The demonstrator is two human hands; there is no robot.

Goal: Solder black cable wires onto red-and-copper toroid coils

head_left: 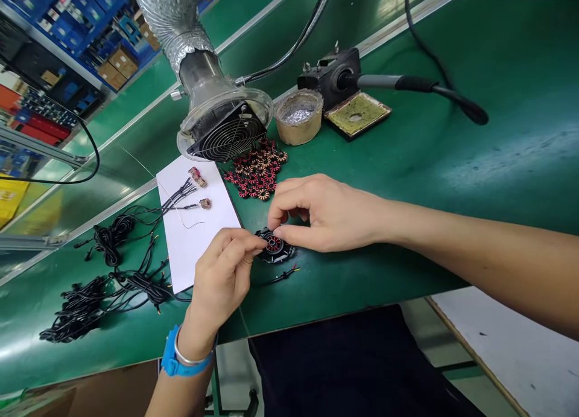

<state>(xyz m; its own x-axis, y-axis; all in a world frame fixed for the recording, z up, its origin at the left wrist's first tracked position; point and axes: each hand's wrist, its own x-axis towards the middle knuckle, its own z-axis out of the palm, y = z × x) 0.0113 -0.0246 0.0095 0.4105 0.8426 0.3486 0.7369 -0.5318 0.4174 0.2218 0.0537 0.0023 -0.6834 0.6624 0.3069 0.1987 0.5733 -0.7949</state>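
Observation:
A round black part with a red, coil-like centre [274,244] lies on the green bench. My left hand [225,271] reaches its left edge with thumb and forefinger pinched together; whatever they hold is too small to make out. At the part's upper right, my right hand [316,213] has its fingers curled and the thumb tip beside the part's rim; anything between these fingers is hidden. Just below the part lies a short black cable end [284,275] with coloured wire tips. Behind my hands is a pile of small red and black wound rings [257,168].
White paper [181,254] bears wires and small coils. Black cable bundles [85,305] lie left. A fume duct with a fan grille [230,133] hangs above. Behind are a solder pot [299,116], a sponge tray [357,113] and a soldering iron [384,82] in its stand.

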